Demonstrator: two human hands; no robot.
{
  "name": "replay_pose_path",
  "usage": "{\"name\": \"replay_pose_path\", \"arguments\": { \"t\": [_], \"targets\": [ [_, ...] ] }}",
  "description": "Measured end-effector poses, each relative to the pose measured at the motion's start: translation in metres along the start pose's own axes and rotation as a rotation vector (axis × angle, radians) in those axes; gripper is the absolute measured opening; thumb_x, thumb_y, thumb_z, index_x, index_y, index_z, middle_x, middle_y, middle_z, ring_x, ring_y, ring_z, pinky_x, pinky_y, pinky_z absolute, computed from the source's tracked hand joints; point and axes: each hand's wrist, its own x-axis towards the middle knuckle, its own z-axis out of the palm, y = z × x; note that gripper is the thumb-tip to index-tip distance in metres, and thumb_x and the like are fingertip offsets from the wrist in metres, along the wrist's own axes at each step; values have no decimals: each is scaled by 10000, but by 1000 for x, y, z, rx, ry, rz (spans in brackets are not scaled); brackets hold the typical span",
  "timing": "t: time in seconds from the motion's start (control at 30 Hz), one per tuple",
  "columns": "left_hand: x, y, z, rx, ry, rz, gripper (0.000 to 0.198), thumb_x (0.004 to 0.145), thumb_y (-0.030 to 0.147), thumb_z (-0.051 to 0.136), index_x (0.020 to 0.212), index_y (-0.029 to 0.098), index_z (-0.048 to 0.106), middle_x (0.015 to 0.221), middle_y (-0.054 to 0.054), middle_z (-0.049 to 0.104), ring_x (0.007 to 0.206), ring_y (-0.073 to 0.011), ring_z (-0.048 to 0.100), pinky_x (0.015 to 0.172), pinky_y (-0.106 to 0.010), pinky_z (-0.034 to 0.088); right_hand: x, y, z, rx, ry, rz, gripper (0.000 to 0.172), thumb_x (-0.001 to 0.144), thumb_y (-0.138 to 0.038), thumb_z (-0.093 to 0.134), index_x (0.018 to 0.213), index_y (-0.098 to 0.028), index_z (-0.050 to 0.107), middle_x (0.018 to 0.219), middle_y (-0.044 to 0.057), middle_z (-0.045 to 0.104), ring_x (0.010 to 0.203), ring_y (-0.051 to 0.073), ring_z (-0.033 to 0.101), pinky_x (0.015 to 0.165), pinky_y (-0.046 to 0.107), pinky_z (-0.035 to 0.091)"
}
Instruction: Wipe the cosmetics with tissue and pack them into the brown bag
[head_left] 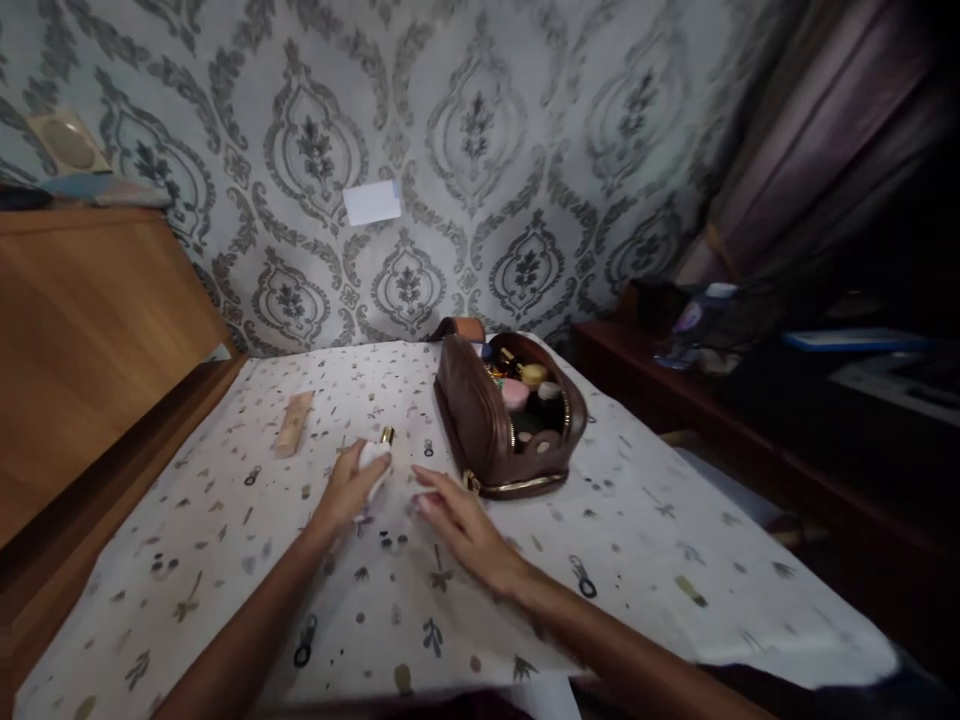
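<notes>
My left hand (350,484) is closed around a small white crumpled thing (372,458) that looks like a tissue or cloth. Just past its fingers pokes a shiny gold cap (387,435); whether it belongs to something inside the white thing, I cannot tell. To the right, my right hand (463,520) hovers low over the table, fingers apart and holding nothing. A brown cosmetic bag (469,410) stands unzipped beyond my right hand, with a pink round item (514,394), a yellow one (534,375) and other small things inside. A beige tube (294,424) lies to the left of my left hand.
White patterned cloth (405,640) covers the table. A wooden cabinet (112,340) borders it on the left, and patterned wallpaper rises behind. At right, a dark red surface (637,370) carries a clear bottle (694,325) beneath a tied curtain (810,140).
</notes>
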Motion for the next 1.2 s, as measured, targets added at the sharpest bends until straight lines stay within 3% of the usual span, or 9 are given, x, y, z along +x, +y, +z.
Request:
{"name": "replay_pose_path", "arguments": {
  "t": [0.1, 0.2, 0.4, 0.5, 0.63, 0.83, 0.93, 1.07, 1.2],
  "targets": [
    [-14, 20, 14, -153, -51, 127, 333, 883, 526, 526, 833, 197, 513, 687, 39, 537, 641, -143, 529, 594, -235, 412, 18, 19, 33, 624, -66, 297, 634, 857, -666, 531, 1334, -261, 433, 1011, 58, 669, 831, 193, 686, 757, 383, 555],
    [-17, 26, 15, -42, -11, 187, 379, 895, 531, 494, 705, 210, 432, 592, 58, 439, 573, -130, 453, 559, -236, 358, 28, 29, 44, 834, -39, 383, 661, 730, -711, 661, 1150, -241, 460, 831, -11, 628, 639, 136, 650, 613, 283, 498],
    [-11, 19, 15, -30, 46, 224, 334, 902, 509, 486, 979, 197, 576, 829, 2, 606, 690, -163, 536, 654, -262, 410, 24, 30, 28, 457, -113, 265, 617, 722, -811, 570, 800, -217, 425, 646, -61, 520, 473, 77, 442, 438, 215, 316],
    [-9, 13, 21, -44, -6, 242, 357, 906, 504, 461, 725, 200, 509, 638, 32, 498, 617, -150, 481, 620, -256, 382, 23, 31, 20, 308, -147, 198, 555, 800, -764, 509, 760, -222, 400, 601, -69, 467, 472, 82, 392, 453, 226, 285],
    [-6, 5, 21, -135, -11, 185, 439, 856, 538, 510, 593, 204, 402, 556, 41, 406, 574, -132, 422, 577, -248, 348, 22, 27, 15, 50, -130, 40, 394, 876, -499, 555, 679, -212, 369, 605, -69, 366, 570, 93, 348, 533, 235, 265],
    [-11, -2, 12, -512, -71, -228, 494, 613, 644, 711, 664, 183, 541, 525, 56, 461, 472, -108, 414, 475, -235, 351, 13, 17, 12, -190, -175, -105, 50, 874, -238, 599, 881, -206, 561, 823, -20, 570, 766, 145, 505, 723, 251, 389],
    [-14, 1, 13, -656, -56, -406, 538, 499, 603, 781, 767, 177, 588, 524, 68, 496, 395, -94, 398, 405, -217, 295, 11, 20, 13, -196, -167, -75, 265, 846, -183, 624, 1096, -227, 548, 958, 11, 617, 852, 172, 551, 782, 267, 420],
    [-15, 11, 15, -784, -142, -297, 414, 592, 503, 778, 692, 175, 545, 578, 64, 482, 449, -79, 428, 440, -201, 331, 11, 25, 16, -183, -127, -8, 177, 852, -217, 643, 976, -221, 517, 820, -24, 555, 745, 152, 509, 716, 258, 411],
    [-14, 9, 20, -852, -197, -220, 354, 681, 463, 761, 712, 174, 558, 630, 60, 489, 538, -89, 478, 530, -202, 382, 12, 27, 20, -228, -68, -83, 132, 851, -263, 678, 908, -216, 569, 905, -4, 520, 819, 156, 507, 753, 266, 415]
  ]
}}
